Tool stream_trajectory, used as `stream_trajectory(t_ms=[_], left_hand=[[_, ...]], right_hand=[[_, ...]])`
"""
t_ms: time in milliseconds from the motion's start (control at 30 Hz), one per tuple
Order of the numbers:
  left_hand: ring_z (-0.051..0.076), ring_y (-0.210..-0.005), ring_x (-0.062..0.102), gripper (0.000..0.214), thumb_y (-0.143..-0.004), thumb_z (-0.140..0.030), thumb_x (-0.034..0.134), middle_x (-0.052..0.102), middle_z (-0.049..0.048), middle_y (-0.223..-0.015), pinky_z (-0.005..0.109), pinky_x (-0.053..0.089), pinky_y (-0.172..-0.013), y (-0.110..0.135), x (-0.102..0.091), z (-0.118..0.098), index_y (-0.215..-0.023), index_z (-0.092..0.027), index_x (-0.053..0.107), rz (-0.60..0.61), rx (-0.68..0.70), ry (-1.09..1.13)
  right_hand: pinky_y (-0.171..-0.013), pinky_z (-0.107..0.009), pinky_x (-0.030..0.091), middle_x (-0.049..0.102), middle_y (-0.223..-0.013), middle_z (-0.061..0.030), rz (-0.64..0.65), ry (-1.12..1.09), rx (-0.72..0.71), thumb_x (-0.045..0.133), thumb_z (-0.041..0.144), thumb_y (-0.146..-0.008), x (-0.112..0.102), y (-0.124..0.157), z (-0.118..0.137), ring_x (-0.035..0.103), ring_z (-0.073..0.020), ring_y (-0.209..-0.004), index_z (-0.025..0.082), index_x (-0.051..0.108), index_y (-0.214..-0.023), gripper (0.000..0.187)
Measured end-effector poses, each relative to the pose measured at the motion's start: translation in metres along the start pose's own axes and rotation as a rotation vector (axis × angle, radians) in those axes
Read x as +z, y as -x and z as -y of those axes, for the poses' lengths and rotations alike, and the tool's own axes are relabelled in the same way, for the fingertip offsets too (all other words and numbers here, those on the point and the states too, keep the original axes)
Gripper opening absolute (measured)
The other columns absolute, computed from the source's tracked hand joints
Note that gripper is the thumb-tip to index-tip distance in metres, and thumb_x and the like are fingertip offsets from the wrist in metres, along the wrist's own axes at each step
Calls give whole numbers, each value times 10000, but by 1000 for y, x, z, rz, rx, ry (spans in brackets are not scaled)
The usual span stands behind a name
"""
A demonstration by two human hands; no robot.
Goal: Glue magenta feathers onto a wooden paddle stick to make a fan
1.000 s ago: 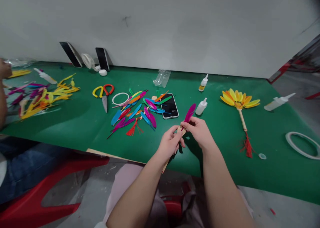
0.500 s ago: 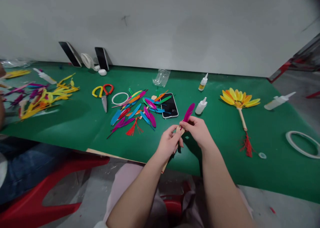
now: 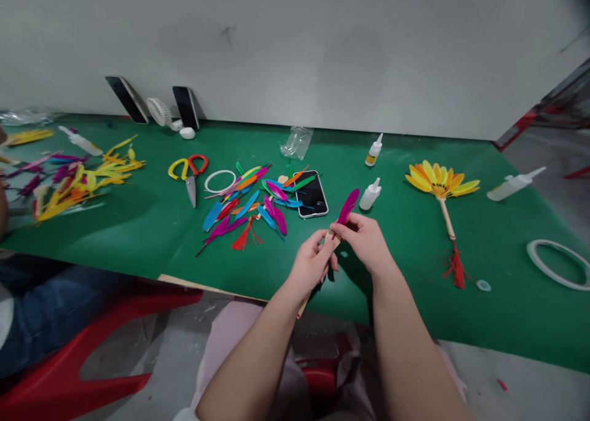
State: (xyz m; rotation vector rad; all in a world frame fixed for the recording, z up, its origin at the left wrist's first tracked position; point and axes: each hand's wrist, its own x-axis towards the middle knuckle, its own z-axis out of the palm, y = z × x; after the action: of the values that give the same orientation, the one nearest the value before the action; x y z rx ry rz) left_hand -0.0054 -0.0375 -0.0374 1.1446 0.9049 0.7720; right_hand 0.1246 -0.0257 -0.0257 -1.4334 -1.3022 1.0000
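My left hand (image 3: 312,262) is closed around a wooden fan handle (image 3: 302,306), whose lower end sticks out below the palm. At the handle's top, a pale rounded head shows between my fingers. My right hand (image 3: 365,240) pinches a magenta feather (image 3: 348,206) by its lower part, with the quill against that wooden head. Just ahead of my hands lie a phone (image 3: 311,195) and a pile of coloured feathers (image 3: 251,203). A red tassel (image 3: 247,235) rests at the pile's near side. A white glue bottle (image 3: 370,195) stands beyond my right hand.
Scissors (image 3: 190,178) lie left of a white ring (image 3: 220,181). Another glue bottle (image 3: 373,151) stands farther back. To the right are a yellow feather fan (image 3: 443,184), a lying bottle (image 3: 514,185) and a tape roll (image 3: 557,265). Another person sits at far left, near yellow feathers (image 3: 87,187).
The view has shifted very slightly. Both hands keep the same hold on the handle and the magenta feather, with hardly any movement.
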Motion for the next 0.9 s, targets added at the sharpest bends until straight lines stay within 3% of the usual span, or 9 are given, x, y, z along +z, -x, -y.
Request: stream_trajectory(t_ms=[533,700,900], left_hand=[[28,-238,294,309,-812,-427,442,486,-77,-434,134,179,-255,0,-2,3,-978,-167,471,20,18,32],[26,-242,296,330,-807,-449,446,487,-73,-439,133,183,-257,-1,-2,2,-976,-167,478,5,13,33],[23,-230,288,351,-788,-455,474,509,-67,-441,140,174,-254,-1,-1,-1,-980,-162,485,-9,2,63]], right_hand=[[-562,-250,393,585,-611,6,26,-26,11,601,389,-677,-1,0,-1,505,-117,-585,168,591,-667,221],[-579,-254,423,605,-644,-8,32,-123,69,612,414,-667,2,-1,-1,536,-123,-602,169,604,-689,246],[-552,-253,449,634,-729,-63,42,-299,149,393,582,-768,1,0,0,585,-147,-669,161,629,-784,483]])
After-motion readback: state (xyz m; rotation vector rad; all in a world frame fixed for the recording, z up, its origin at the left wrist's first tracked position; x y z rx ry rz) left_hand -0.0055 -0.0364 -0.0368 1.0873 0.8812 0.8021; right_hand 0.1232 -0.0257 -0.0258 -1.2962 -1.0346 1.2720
